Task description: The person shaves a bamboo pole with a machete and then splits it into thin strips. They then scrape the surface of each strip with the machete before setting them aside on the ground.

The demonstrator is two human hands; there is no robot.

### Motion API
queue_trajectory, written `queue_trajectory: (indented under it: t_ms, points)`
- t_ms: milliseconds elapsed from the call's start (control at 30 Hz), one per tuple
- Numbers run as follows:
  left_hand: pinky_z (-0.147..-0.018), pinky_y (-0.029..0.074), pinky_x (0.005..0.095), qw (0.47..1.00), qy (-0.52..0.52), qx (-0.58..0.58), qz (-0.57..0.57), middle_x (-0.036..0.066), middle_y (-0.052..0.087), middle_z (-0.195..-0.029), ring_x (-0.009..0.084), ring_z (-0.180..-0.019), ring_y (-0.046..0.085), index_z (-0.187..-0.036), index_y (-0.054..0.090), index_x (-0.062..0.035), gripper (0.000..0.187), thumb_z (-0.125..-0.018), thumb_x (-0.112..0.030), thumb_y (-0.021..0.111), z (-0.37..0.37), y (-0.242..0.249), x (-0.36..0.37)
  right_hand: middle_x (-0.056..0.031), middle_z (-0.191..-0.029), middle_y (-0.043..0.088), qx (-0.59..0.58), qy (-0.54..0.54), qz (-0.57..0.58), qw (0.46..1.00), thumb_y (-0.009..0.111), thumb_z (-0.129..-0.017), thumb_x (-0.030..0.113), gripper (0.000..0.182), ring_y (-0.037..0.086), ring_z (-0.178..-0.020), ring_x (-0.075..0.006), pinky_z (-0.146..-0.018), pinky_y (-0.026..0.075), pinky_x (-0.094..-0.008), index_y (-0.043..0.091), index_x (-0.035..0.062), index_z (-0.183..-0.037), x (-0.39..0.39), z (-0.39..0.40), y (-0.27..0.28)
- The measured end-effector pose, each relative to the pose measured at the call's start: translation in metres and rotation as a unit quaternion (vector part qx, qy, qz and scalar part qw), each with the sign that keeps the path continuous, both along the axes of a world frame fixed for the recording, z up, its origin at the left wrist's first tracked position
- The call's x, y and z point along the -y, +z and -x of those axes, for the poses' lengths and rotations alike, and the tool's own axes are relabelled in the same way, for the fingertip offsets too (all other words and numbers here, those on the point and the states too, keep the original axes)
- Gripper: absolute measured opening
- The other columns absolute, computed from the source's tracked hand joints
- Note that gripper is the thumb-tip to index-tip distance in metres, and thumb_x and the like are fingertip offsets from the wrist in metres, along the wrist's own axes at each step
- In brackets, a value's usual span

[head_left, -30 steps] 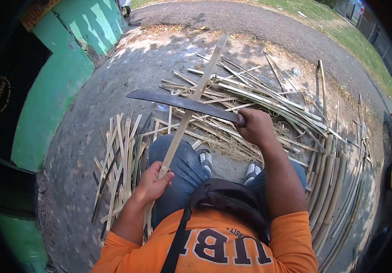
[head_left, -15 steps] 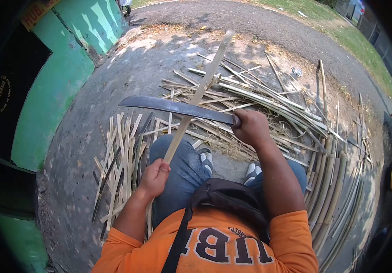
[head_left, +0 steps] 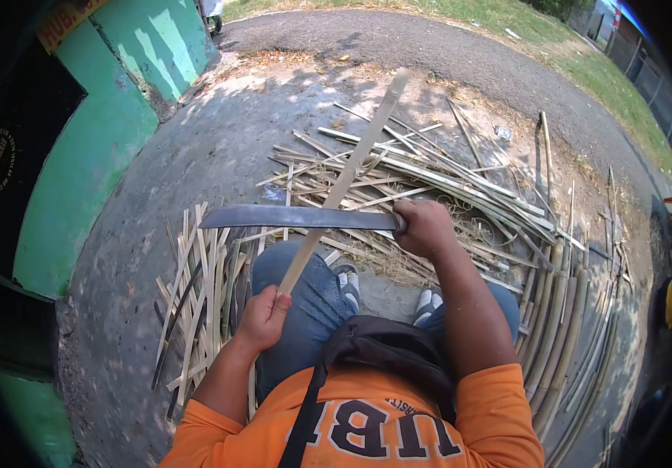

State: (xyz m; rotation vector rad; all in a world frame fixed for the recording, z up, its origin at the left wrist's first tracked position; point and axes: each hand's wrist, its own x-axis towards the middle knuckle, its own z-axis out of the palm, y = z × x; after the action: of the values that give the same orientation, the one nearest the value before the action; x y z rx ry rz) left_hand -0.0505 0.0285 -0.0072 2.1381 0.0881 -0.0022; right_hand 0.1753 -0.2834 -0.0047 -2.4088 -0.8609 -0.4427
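Observation:
A long flat bamboo strip point(head_left: 361, 149) slants up and away over my left thigh, its lower part gripped in my left hand point(head_left: 267, 318). My right hand point(head_left: 427, 226) is closed around the handle of a machete point(head_left: 297, 218). The wide dark blade points left and lies across the strip, above my left hand. Whether the blade's edge bites into the strip cannot be made out. The strip's lower end is hidden behind my left hand and forearm.
Split bamboo strips point(head_left: 445, 172) lie heaped on the ground ahead, with curled shavings. More strips point(head_left: 205, 269) are piled at my left. Bamboo poles point(head_left: 560, 324) lie at my right. A green wall point(head_left: 90, 171) stands at the left; a road point(head_left: 336, 39) runs beyond.
The machete has moved down along the strip toward my left hand, and its blade is now nearly level. The strip's far end is slightly lower in view.

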Motion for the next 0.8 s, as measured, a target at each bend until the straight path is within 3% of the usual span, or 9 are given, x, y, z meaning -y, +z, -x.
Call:
queue_trajectory:
  t_ms: [133,267,367,433,500,600,700,733,800]
  points:
    - [-0.059,0.043,0.0349,0.999,0.01,-0.011,0.052,0.007,0.054,-0.067,0.0158,-0.062,0.048,-0.091,0.058,-0.0016,0.041,-0.11,-0.038,0.054,-0.002,-0.005,0.001,-0.0159,-0.073,0.065,-0.029,-0.075,-0.069,0.994,0.072,-0.076,0.017,0.011,0.065,-0.07,-0.0411,-0.064,0.051,-0.0528,0.065,0.0109,-0.081,-0.004,-0.001,-0.008]
    - [-0.058,0.042,0.0339,0.997,-0.019,-0.039,0.057,0.006,0.053,-0.068,0.0143,-0.063,0.048,-0.09,0.057,-0.002,0.041,-0.11,-0.038,0.054,-0.004,-0.002,-0.003,-0.0121,-0.071,0.064,0.01,0.039,0.03,0.999,0.072,-0.073,0.016,0.012,0.065,-0.069,-0.0384,-0.064,0.05,-0.0507,0.065,0.0124,-0.082,-0.022,0.02,0.005]
    - [-0.056,0.04,0.0304,0.991,-0.044,-0.086,0.088,0.002,0.052,-0.069,0.0105,-0.061,0.046,-0.09,0.057,-0.0033,0.04,-0.111,-0.037,0.053,-0.001,0.005,-0.008,-0.0108,-0.07,0.066,0.049,0.052,0.026,0.997,0.069,-0.08,0.02,0.01,0.067,-0.07,-0.0378,-0.063,0.052,-0.0509,0.064,0.0116,-0.081,-0.018,0.019,0.018]
    - [-0.054,0.039,0.0272,0.971,-0.055,-0.164,0.165,-0.001,0.051,-0.069,0.0077,-0.06,0.044,-0.092,0.057,-0.0045,0.037,-0.111,-0.036,0.052,0.006,0.012,-0.009,-0.0145,-0.069,0.064,0.008,-0.054,-0.05,0.997,0.069,-0.079,0.019,0.01,0.066,-0.07,-0.0404,-0.065,0.052,-0.0533,0.065,0.0117,-0.083,-0.004,-0.008,0.004]
    - [-0.05,0.033,0.0244,0.961,-0.067,-0.167,0.212,-0.004,0.045,-0.067,0.0059,-0.056,0.039,-0.097,0.054,-0.0067,0.033,-0.112,-0.036,0.05,0.005,0.021,0.007,-0.016,-0.07,0.064,-0.021,-0.068,-0.09,0.993,0.069,-0.079,0.019,0.01,0.065,-0.07,-0.0413,-0.065,0.053,-0.0536,0.065,0.0116,-0.085,0.004,-0.014,-0.004]
    - [-0.048,0.031,0.0229,0.939,-0.071,-0.201,0.271,-0.004,0.041,-0.065,0.0053,-0.052,0.036,-0.101,0.052,-0.0077,0.031,-0.113,-0.037,0.048,0.0,0.018,0.009,-0.0151,-0.071,0.065,-0.022,-0.06,-0.075,0.995,0.069,-0.08,0.02,0.01,0.066,-0.07,-0.0403,-0.065,0.053,-0.0526,0.065,0.0118,-0.084,-0.003,-0.005,-0.005]
    - [-0.047,0.03,0.0234,0.926,-0.058,-0.213,0.307,-0.005,0.04,-0.065,0.0048,-0.052,0.035,-0.1,0.051,-0.0077,0.032,-0.113,-0.036,0.047,-0.003,0.019,0.019,-0.0116,-0.069,0.064,0.015,0.044,0.001,0.999,0.069,-0.079,0.019,0.01,0.065,-0.067,-0.0379,-0.062,0.052,-0.0516,0.063,0.0117,-0.081,-0.019,0.022,0.009]
    - [-0.047,0.029,0.0236,0.925,-0.048,-0.206,0.317,-0.005,0.04,-0.065,0.0045,-0.052,0.034,-0.099,0.051,-0.0078,0.032,-0.114,-0.035,0.047,-0.003,0.02,0.024,-0.0104,-0.071,0.064,0.025,0.082,0.008,0.996,0.073,-0.068,0.015,0.015,0.064,-0.068,-0.0383,-0.061,0.05,-0.0501,0.064,0.0135,-0.08,-0.022,0.024,0.008]
    - [-0.045,0.031,0.0236,0.914,-0.062,-0.209,0.342,-0.004,0.04,-0.065,0.0058,-0.049,0.035,-0.101,0.05,-0.0088,0.032,-0.113,-0.038,0.046,0.001,0.016,0.015,-0.0116,-0.069,0.063,0.052,0.052,-0.005,0.997,0.07,-0.076,0.018,0.01,0.065,-0.067,-0.039,-0.061,0.051,-0.0514,0.063,0.0121,-0.079,-0.012,0.015,0.012]
